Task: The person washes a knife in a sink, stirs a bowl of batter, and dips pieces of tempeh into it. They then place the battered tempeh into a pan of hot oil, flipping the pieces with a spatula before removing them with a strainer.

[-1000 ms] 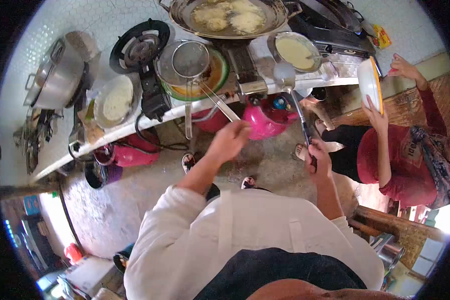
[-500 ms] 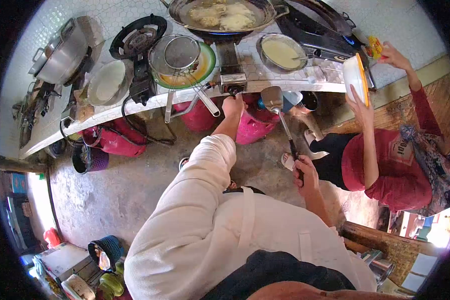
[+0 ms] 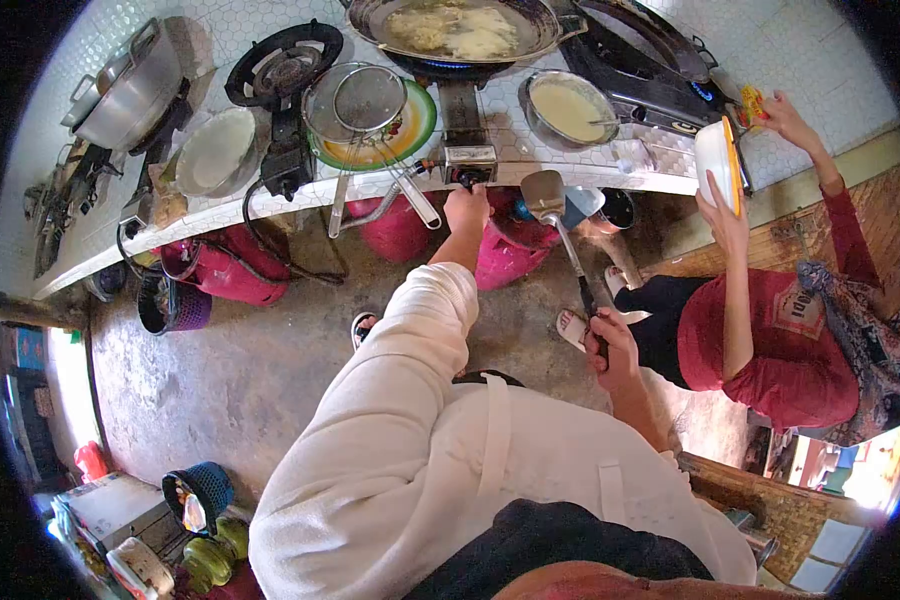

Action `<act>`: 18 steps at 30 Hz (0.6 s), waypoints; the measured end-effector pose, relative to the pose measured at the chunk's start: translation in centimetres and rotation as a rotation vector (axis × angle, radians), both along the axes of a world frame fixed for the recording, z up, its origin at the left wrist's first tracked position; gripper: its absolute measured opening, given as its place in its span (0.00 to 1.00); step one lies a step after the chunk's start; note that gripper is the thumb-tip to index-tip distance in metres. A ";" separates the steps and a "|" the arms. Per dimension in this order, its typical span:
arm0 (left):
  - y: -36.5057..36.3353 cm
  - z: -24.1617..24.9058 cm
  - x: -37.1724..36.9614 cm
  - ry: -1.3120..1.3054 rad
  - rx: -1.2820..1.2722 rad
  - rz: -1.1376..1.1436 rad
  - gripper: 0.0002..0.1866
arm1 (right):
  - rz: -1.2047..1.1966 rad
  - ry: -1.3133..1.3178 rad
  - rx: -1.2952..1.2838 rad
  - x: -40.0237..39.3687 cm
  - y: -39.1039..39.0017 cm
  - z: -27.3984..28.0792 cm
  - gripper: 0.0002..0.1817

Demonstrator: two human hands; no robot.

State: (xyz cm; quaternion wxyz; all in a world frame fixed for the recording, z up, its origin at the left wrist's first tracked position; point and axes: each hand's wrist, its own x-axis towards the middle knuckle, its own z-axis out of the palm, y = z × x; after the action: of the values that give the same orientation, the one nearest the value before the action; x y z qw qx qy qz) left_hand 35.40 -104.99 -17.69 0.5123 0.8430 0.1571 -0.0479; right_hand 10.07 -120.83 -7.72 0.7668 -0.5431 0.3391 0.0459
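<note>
My left hand point(image 3: 467, 212) reaches to the front of the gas stove point(image 3: 469, 160), its fingers closed round the control knob point(image 3: 468, 178). Above that stove sits a wide wok point(image 3: 560, 32) of oil with pale battered pieces point(image 3: 482, 35) frying in it. In my right hand point(image 3: 615, 345) is the dark handle of a metal spatula point(image 3: 544, 195), held blade up in front of the counter edge. A metal bowl of pale batter point(image 3: 568, 105) with a spoon in it stands right of the stove.
Two strainers point(image 3: 368, 100) lie over a green-rimmed plate point(image 3: 425, 125). Left are another burner point(image 3: 285, 65), a bowl point(image 3: 215, 150) and large pots point(image 3: 135, 100). Pink gas cylinders point(image 3: 510, 250) stand below the counter. At right, a co-worker point(image 3: 770, 340) holds a white and orange container point(image 3: 718, 170) and a small packet.
The view has shifted slightly. The co-worker's container and packet have moved a little. My left hand stays at the knob and my right hand keeps the spatula in nearly the same place.
</note>
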 end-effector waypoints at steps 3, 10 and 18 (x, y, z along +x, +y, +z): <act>0.0 -0.4 0.0 -0.012 0.000 0.003 0.22 | 0.000 -0.007 0.046 0.0 -0.2 0.2 0.07; 0.4 -0.3 -0.7 0.000 -0.171 -0.042 0.23 | -0.059 -0.034 0.130 1.2 -0.9 0.9 0.08; 11.0 2.1 -7.5 0.030 -0.182 -0.863 0.25 | 0.078 -0.266 -0.051 11.9 -0.9 7.0 0.08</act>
State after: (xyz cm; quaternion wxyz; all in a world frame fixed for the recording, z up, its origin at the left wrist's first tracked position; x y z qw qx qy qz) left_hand 27.94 -93.97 -15.57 0.5153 0.7820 -0.2067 -0.2833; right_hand 21.93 -121.77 -0.72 0.7887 -0.5763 0.2142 -0.0054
